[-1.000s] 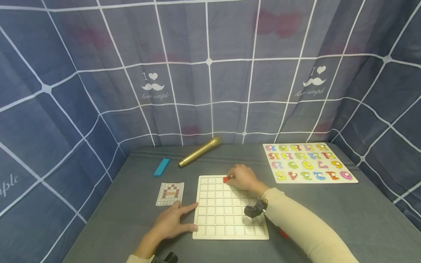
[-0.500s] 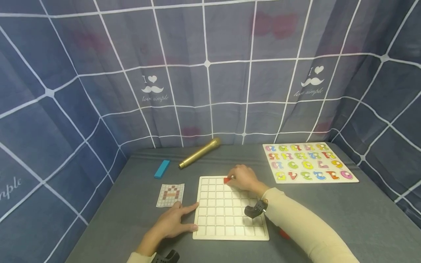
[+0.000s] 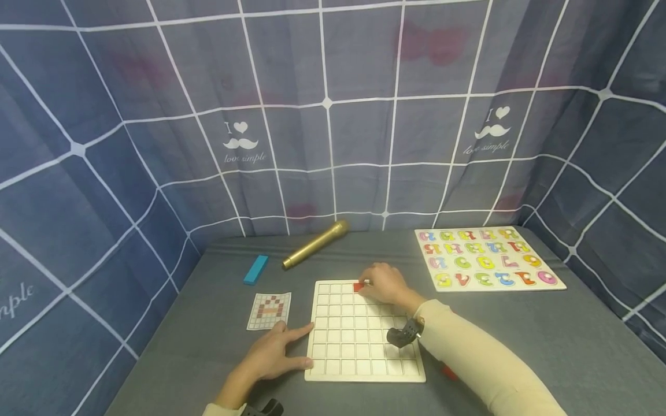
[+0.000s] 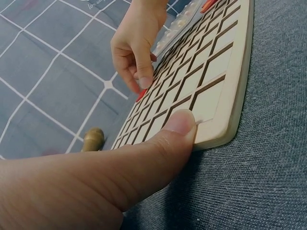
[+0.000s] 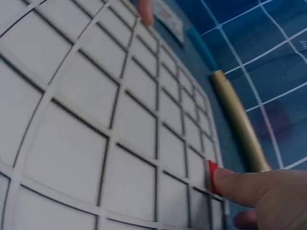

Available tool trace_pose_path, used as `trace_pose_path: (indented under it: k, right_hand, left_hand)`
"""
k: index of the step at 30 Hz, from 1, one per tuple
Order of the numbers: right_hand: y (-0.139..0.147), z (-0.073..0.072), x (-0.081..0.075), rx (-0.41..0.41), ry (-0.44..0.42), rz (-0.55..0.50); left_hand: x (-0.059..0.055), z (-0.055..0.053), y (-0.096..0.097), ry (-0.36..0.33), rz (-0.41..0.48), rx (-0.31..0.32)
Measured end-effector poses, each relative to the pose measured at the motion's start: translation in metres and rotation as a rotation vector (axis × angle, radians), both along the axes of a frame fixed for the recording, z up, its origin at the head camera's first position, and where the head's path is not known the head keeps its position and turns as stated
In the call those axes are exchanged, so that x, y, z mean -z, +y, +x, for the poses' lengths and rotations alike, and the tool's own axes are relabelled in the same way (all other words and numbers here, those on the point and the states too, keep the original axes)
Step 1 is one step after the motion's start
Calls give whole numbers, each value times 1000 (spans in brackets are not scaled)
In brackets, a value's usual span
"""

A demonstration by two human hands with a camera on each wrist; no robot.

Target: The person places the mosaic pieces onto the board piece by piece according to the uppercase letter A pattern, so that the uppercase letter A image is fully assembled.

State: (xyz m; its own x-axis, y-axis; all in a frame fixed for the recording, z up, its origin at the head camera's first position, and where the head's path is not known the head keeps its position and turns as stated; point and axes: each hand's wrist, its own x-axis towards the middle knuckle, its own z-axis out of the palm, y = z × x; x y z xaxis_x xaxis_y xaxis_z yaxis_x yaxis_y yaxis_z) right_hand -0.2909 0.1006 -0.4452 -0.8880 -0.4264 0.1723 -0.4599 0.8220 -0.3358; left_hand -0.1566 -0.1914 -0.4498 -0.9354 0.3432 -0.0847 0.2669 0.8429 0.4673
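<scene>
A cream grid board (image 3: 348,335) with square recesses lies flat on the grey cloth. At its far edge my right hand (image 3: 385,283) pinches a small red square tile (image 3: 358,286) over a top-row cell; in the right wrist view the thumb lies on the tile (image 5: 213,176). My left hand (image 3: 267,352) is spread beside the board's left edge, index fingertip and thumb touching it. From the left wrist, the thumb (image 4: 180,122) overlaps the near corner of the board. A printed pattern card (image 3: 269,311) lies just beyond the left hand.
A blue bar (image 3: 256,270) and a gold microphone (image 3: 315,244) lie behind the card and board. At back right is a number puzzle board (image 3: 489,260). Red pieces (image 3: 449,371) show partly under the right forearm. Checked curtains enclose the table.
Both hands and the red tile hold nearly the same place on the board. The head view has tilted slightly, so the scene sits a little lower.
</scene>
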Motion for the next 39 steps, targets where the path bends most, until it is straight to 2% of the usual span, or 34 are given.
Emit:
trace_pose_path:
  k: [4, 9, 14, 18, 27, 33, 39]
  right_hand:
    - [19, 1, -12, 32, -43, -64]
    - [74, 11, -26, 57, -16, -159]
    - [129, 35, -23, 140, -22, -198]
    - [155, 50, -15, 164, -58, -179]
    - [179, 66, 3, 100, -166, -168]
    - [181, 72, 7, 22, -152, -160]
    - [184, 74, 7, 57, -164, -159]
  left_hand:
    - [0, -1, 1, 11, -3, 6]
    - [0, 0, 3, 30, -17, 5]
    - [-1, 3, 2, 19, -4, -12]
    - [-3, 4, -2, 20, 1, -24]
    - [-1, 0, -4, 36, 1, -11]
    - [2, 0, -4, 24, -4, -8]
    - [2, -1, -3, 25, 1, -8]
